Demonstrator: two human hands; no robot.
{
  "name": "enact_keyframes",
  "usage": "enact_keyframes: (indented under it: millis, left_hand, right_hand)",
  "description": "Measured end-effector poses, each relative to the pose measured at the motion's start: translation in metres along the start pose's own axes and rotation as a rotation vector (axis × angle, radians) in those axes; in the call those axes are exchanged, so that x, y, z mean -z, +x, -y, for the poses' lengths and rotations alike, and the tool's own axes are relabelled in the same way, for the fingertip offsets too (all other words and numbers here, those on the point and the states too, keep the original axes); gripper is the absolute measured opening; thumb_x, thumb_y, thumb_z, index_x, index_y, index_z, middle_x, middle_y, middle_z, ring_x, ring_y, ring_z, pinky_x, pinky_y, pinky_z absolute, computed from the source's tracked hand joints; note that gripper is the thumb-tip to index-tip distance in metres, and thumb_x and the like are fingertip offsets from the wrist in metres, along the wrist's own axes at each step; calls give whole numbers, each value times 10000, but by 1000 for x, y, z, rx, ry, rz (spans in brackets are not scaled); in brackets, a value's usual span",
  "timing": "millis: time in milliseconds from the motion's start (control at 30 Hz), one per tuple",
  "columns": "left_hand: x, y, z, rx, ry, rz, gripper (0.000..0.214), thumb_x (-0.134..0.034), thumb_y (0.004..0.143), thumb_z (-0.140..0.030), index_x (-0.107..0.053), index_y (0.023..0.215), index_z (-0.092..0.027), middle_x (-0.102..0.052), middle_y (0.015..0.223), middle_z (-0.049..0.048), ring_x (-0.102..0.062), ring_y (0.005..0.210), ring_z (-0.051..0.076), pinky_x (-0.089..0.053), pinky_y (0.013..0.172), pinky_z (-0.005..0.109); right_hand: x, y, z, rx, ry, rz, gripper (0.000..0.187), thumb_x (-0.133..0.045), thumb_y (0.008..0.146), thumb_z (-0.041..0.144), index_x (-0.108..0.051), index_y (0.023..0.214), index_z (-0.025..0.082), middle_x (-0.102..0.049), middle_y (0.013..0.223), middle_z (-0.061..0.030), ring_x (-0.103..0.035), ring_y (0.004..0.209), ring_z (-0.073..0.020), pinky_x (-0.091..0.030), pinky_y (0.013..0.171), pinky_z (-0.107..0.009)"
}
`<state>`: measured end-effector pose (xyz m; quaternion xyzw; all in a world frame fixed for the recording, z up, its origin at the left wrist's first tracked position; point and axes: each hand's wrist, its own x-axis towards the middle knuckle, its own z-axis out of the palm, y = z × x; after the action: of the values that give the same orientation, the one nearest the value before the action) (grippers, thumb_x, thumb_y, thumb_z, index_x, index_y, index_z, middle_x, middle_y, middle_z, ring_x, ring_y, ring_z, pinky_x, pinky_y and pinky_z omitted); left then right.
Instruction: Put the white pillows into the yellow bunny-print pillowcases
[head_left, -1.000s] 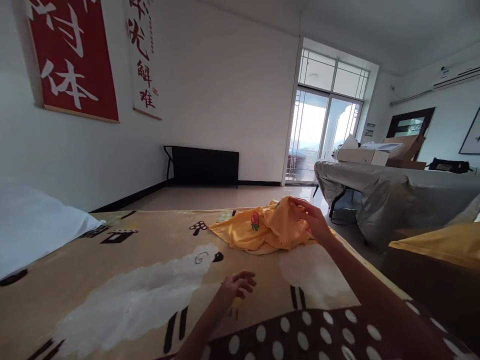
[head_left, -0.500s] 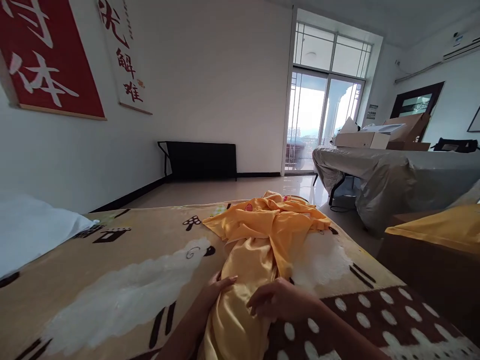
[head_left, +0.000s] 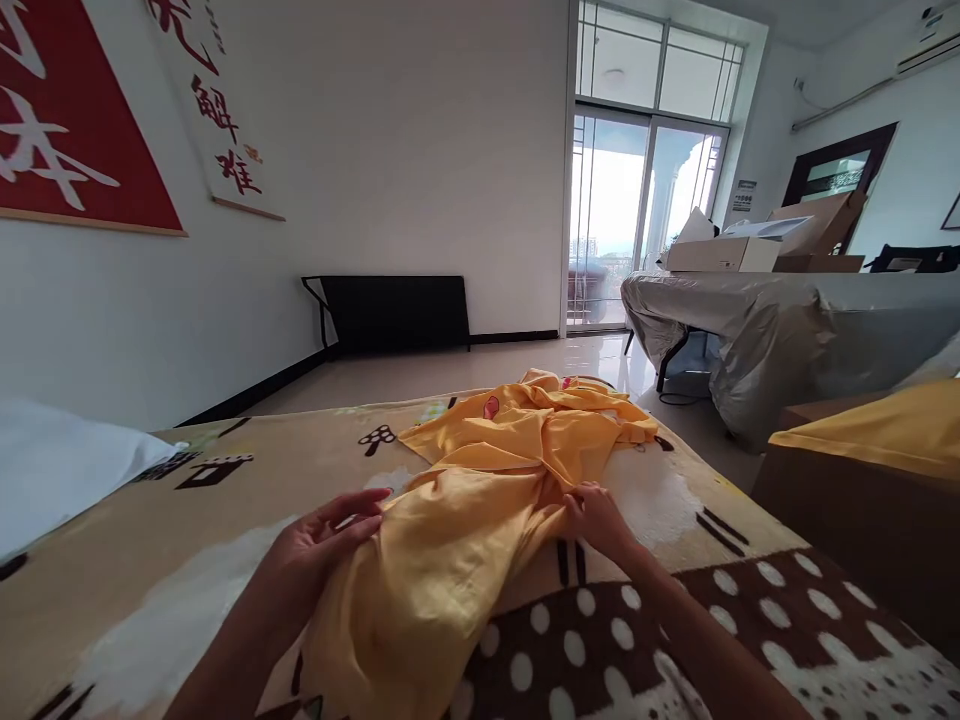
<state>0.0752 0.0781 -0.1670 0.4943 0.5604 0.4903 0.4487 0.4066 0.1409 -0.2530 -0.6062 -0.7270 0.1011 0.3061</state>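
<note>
A crumpled yellow satin cloth (head_left: 442,550) lies in front of me on a blanket (head_left: 300,470) with sheep and mushroom pictures. It could be a garment or bedding; its folds hide which. At the cloth's left edge, my left hand (head_left: 322,545) pinches the fabric between thumb and fingers. My right hand (head_left: 600,520) is closed on a fold at the cloth's right side. Between the hands the near part spreads out smooth and shiny, while the far part is bunched up, with a small red-pink print showing.
A white pillow or cloth (head_left: 67,470) lies at the left. To the right, another yellow cloth (head_left: 877,430) rests on a brown box-like surface. Behind it stands a plastic-covered table (head_left: 765,320) with open cardboard boxes. A black folded panel (head_left: 397,312) leans against the far wall.
My hands have moved apart, the left one to the left and the right one forward and right. The near part of the cloth is now spread wider. The view has shifted slightly.
</note>
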Motion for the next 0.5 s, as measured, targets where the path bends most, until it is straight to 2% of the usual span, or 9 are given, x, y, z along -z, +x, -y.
enact_keyframes:
  millis: [67, 133, 200, 233, 333, 367, 400, 433, 500]
  left_hand:
    - [17, 7, 3, -116, 312, -149, 579, -709, 594, -463, -597, 1113, -230, -617, 941, 36, -595, 676, 161, -488, 591, 236]
    - [33, 21, 17, -165, 629, -261, 655, -681, 558, -472, -586, 1146, -199, -600, 909, 48, -584, 658, 175, -476, 598, 256]
    - [42, 36, 38, -138, 797, -248, 750, -680, 505, -477, -567, 1168, -145, -613, 905, 78, -614, 754, 243, -487, 676, 301]
    - [45, 43, 50, -101, 815, -182, 782, -683, 489, -481, -558, 1171, -120, -625, 904, 91, -623, 809, 275, -487, 714, 317]
    - [45, 58, 80, 68, 746, 77, 820, -684, 483, -494, -532, 1170, -73, -656, 865, 107, -642, 830, 302, -494, 716, 322]
    - [45, 61, 87, 110, 720, 114, 831, -682, 486, -496, -520, 1175, -60, -662, 864, 116, -647, 824, 305, -498, 705, 322]
    - [45, 62, 91, 130, 705, 107, 847, -686, 480, -496, -512, 1177, -48, -665, 885, 132, -648, 839, 311, -502, 702, 323]
    - [46, 63, 92, 138, 703, 55, 865, -693, 464, -502, -508, 1175, -46, -664, 924, 154, -646, 862, 322, -508, 697, 328]
    - [51, 61, 90, 129, 693, -67, 855, -695, 455, -542, -526, 1149, -74, -653, 1006, 185, -645, 891, 338, -519, 658, 340]
  right_hand:
    - [28, -4, 14, -17, -41, -75, 328, -401, 893, 207, -664, 708, 142, -678, 774, -97, -596, 782, -185, -400, 734, -274]
    - [56, -20, 33, 29, -60, -78, 338, -418, 883, 230, -626, 626, 159, -656, 699, -83, -575, 699, -172, -394, 681, -273]
    - [79, -47, 54, 176, -37, 22, 325, -447, 859, 235, -599, 576, 183, -642, 656, -56, -567, 675, -161, -398, 669, -265]
    - [88, -61, 64, 296, -7, 137, 302, -471, 843, 232, -603, 573, 196, -641, 647, -41, -570, 677, -155, -408, 678, -257]
    - [103, -95, 83, 663, 126, 680, 152, -571, 804, 307, -684, 707, 276, -648, 623, 21, -583, 624, -127, -434, 635, -213]
    - [104, -100, 85, 723, 167, 814, 118, -590, 800, 341, -702, 793, 308, -656, 633, 37, -589, 610, -118, -436, 608, -200]
    - [103, -100, 86, 741, 198, 879, 147, -593, 805, 370, -703, 894, 330, -670, 667, 46, -601, 619, -111, -439, 596, -190]
    - [100, -97, 85, 725, 219, 874, 211, -582, 818, 387, -686, 995, 337, -688, 728, 46, -619, 663, -110, -446, 616, -184]
    - [86, -83, 80, 627, 225, 688, 335, -545, 852, 392, -614, 1168, 306, -702, 936, 11, -635, 838, -130, -459, 744, -207]
